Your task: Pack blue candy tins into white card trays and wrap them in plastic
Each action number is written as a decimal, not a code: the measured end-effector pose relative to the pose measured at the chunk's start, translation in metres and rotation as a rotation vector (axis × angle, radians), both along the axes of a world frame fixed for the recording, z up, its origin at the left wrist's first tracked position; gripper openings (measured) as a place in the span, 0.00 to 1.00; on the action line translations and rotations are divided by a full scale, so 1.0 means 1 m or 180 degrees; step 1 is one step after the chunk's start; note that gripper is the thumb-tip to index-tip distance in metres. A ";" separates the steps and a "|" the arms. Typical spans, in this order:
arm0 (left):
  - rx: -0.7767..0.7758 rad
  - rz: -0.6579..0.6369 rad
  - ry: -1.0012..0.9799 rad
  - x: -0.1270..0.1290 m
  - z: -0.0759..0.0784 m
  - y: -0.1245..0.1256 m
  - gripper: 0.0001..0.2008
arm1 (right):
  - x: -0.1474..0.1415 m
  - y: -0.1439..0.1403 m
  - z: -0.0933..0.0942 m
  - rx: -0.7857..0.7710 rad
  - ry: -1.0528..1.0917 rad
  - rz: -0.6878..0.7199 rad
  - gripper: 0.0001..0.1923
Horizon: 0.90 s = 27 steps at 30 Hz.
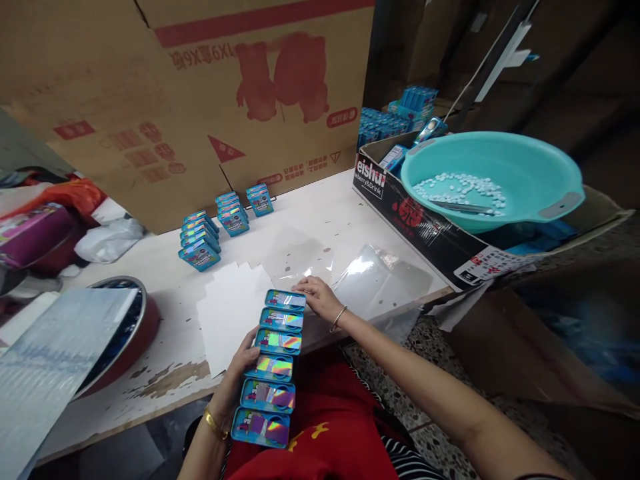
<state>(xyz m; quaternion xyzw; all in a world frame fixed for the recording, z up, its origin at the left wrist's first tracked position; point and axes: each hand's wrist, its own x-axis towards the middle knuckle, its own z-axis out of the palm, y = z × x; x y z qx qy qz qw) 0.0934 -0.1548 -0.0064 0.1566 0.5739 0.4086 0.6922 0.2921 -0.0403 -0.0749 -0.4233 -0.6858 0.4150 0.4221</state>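
Observation:
A row of several small blue tins (273, 368) with shiny rainbow-coloured strips runs from my lap up over the table edge. My left hand (241, 363) is closed around the left side of the row, its thumb on a middle tin; the fingers beneath are hidden. At the far end, my right hand (319, 298) has its fingers drawn together at the right corner of the farthest tin. Under and beside the row lie overlapping white sheets (227, 313). To the right of my right hand is a clear plastic sheet (373, 270) that reflects light.
Small blue packs (200, 243) stand in groups before a large cardboard carton (280, 87). At right, a turquoise basin (530, 173) holding white pellets and a metal tool rests on a black-printed box (400, 220). A red bowl (150, 320), partly covered by papers, stands at left.

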 end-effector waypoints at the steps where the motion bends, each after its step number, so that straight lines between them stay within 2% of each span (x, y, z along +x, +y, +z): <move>1: 0.0048 -0.0034 -0.0035 0.001 0.001 0.003 0.36 | 0.003 0.002 -0.001 -0.0041 -0.0039 0.0111 0.10; 3: 0.0206 -0.0217 -0.0143 0.004 0.002 0.008 0.34 | 0.006 0.006 -0.004 -0.0053 -0.0004 0.0168 0.11; 6: 0.0257 -0.0444 -0.0193 0.008 0.003 0.013 0.33 | 0.008 0.010 -0.005 0.0003 0.0078 -0.0002 0.10; 13: 0.0319 -0.0488 -0.0152 0.015 -0.002 0.036 0.33 | 0.014 0.026 -0.005 0.0121 0.0199 -0.0195 0.12; 16: 0.0403 -0.0684 0.0063 0.012 -0.008 0.050 0.32 | 0.016 0.034 -0.010 0.0136 0.0118 -0.0229 0.13; 18: 0.0565 -0.0774 0.0512 0.004 -0.012 0.056 0.27 | 0.015 0.036 -0.014 0.0150 -0.0002 -0.0197 0.13; 22: 0.1225 -0.0927 0.1920 -0.017 -0.016 0.066 0.15 | 0.012 0.035 -0.014 0.0306 -0.0362 -0.0141 0.13; 25: 0.2046 -0.1214 0.2686 -0.028 -0.019 0.085 0.16 | 0.013 0.030 -0.008 0.0386 -0.0699 -0.0165 0.14; 27: 0.2598 -0.1481 0.3502 -0.028 -0.023 0.104 0.19 | 0.015 0.024 -0.002 0.0417 -0.1008 -0.0186 0.16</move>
